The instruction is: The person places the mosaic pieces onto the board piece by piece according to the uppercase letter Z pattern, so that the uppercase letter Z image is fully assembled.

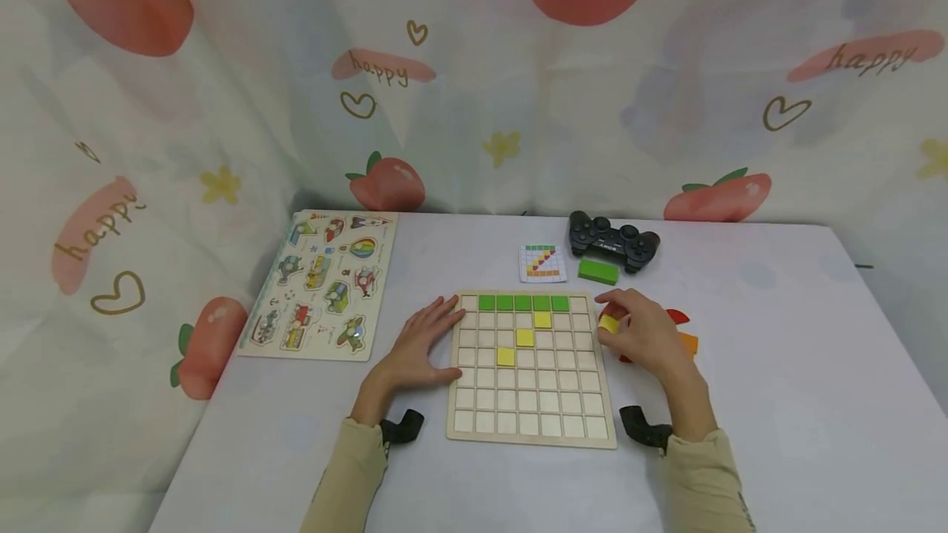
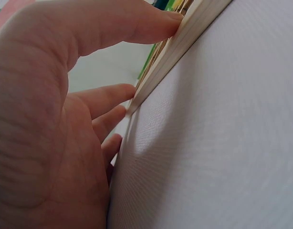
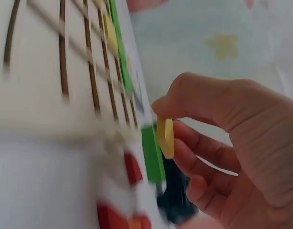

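A wooden grid board (image 1: pixel 529 424) lies flat on the table, with a row of green tiles (image 1: pixel 522 303) along its far edge and a diagonal of three yellow tiles (image 1: pixel 525 338) below them. My left hand (image 1: pixel 418 349) rests at the board's left side, fingers spread; thumb and fingertips touch the wooden edge in the left wrist view. Just off the board's right edge, my right hand (image 1: pixel 643 329) pinches a yellow tile (image 3: pixel 165 138) between thumb and fingers. Red pieces (image 1: pixel 677 317) and orange pieces (image 1: pixel 689 344) lie partly hidden behind that hand.
Beyond the board are a small pattern card (image 1: pixel 543 263), a green block (image 1: pixel 598 271) and a black game controller (image 1: pixel 613 242). A picture puzzle board (image 1: pixel 318 282) lies at the back left. A printed curtain (image 1: pixel 474 105) hangs behind the table.
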Available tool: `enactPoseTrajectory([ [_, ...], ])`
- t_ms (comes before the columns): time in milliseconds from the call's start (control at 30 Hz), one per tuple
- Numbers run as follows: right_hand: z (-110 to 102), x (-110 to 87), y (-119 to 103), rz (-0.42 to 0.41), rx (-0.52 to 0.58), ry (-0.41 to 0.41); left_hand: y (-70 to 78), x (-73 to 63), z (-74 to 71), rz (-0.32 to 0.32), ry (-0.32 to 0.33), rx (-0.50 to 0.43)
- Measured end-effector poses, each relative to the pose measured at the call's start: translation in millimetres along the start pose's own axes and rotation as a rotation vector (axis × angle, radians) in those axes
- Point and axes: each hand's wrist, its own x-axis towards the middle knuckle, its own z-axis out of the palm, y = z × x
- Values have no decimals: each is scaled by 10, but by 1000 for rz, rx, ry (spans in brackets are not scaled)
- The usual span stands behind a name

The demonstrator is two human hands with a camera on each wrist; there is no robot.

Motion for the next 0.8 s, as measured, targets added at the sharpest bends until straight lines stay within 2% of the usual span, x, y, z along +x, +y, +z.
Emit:
enactPoseTrajectory([
  [67, 82, 19, -156, -76, 14, -6, 7, -3, -8, -5, -3, -7],
  [200, 302, 31, -519, -208, 32, -80, 11, -3, -12, -3, -3, -13],
  [300, 481, 1, -754, -287, 36, -146, 3, -1, -6, -2, -2, -8],
  [433, 718, -43, -970, -378, 4, -195, 3, -1, -8, -2, -8, -3],
  [633, 947, -50, -1071, -453, -70, -159, 21, -1, -28, 4, -6, -19],
  [800, 993, -44, -1035, -441, 15, -185, 28, -4, -38, 8, -8, -16],
])
